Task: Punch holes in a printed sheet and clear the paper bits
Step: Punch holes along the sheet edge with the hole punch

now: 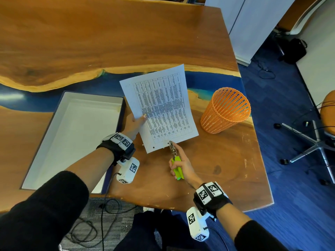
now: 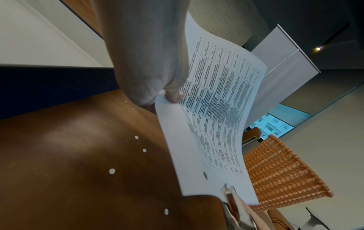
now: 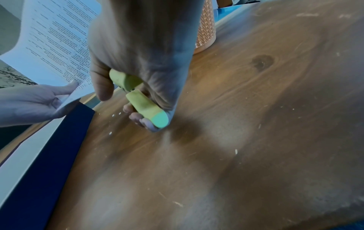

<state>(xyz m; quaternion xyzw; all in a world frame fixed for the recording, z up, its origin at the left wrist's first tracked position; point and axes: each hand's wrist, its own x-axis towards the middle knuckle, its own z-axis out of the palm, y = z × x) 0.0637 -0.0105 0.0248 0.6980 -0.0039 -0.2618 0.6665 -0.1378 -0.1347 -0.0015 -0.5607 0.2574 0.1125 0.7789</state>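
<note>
My left hand [image 1: 135,122] pinches the left edge of a printed sheet [image 1: 163,105] and holds it raised above the wooden table [image 1: 217,169]. My right hand [image 1: 182,165] grips the green handles of a metal hole punch [image 1: 174,156], forefinger stretched along it. The punch's metal head sits at the sheet's near edge, beside punched holes [image 1: 153,147]. In the left wrist view the thumb [image 2: 175,97] presses on the sheet [image 2: 216,109], and the punch head [image 2: 229,194] meets its lower edge. Several white paper bits [image 2: 112,171] lie on the table under the sheet. The right wrist view shows the green handles [image 3: 145,105] squeezed in my fist.
An orange mesh basket [image 1: 226,109] stands on the table to the right of the sheet. A shallow white box with dark blue sides [image 1: 72,134] lies open at the left. The table's edge runs close at the right and near side; an office chair base [image 1: 315,144] stands beyond.
</note>
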